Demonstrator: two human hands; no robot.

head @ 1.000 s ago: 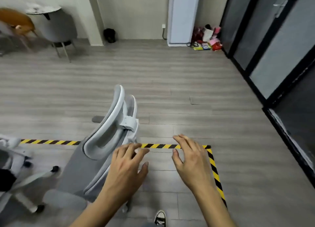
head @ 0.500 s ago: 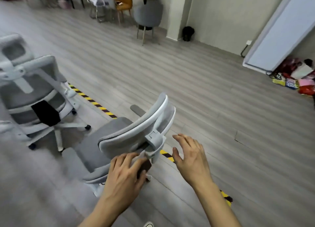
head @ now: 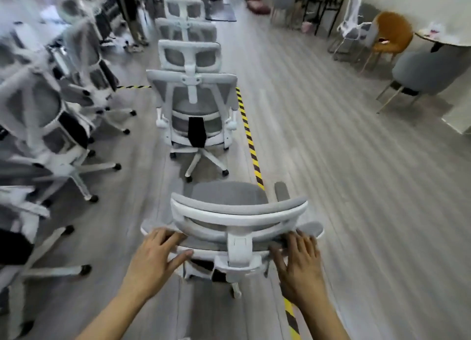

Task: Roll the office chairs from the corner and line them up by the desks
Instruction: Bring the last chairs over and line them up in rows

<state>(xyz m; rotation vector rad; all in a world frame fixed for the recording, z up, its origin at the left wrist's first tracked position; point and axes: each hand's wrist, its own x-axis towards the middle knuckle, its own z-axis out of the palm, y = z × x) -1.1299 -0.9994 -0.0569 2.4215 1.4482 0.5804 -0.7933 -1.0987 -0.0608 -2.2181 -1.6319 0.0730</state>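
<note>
Held chair: a grey mesh office chair [head: 237,212] with a white frame, nearest the camera, its back turned toward the person and its seat facing away down the room.
Left hand [head: 155,256]: on the left end of the backrest's top edge; the grip is clamped on the chair, fingers over the rim and thumb underneath.
Right hand [head: 298,260]: on the right end of the same edge; fingers laid over the rim — the grip is pressed on the chair, though the thumb's hold cannot be made out.
Chair ahead: a matching office chair [head: 195,115] stands just beyond the held one, back toward the camera, apart from it.
Row: three more matching chairs [head: 188,28] line up behind that one, one after another.
Left side: further office chairs [head: 48,125] crowd the left edge, blurred.
Floor tape [head: 248,138]: a yellow-and-black strip runs along the grey wood floor [head: 344,186] just right of the row and passes under the held chair.
Right background: an orange chair [head: 391,34] and a grey armchair [head: 428,71] — both near the wall, well apart from the row.
</note>
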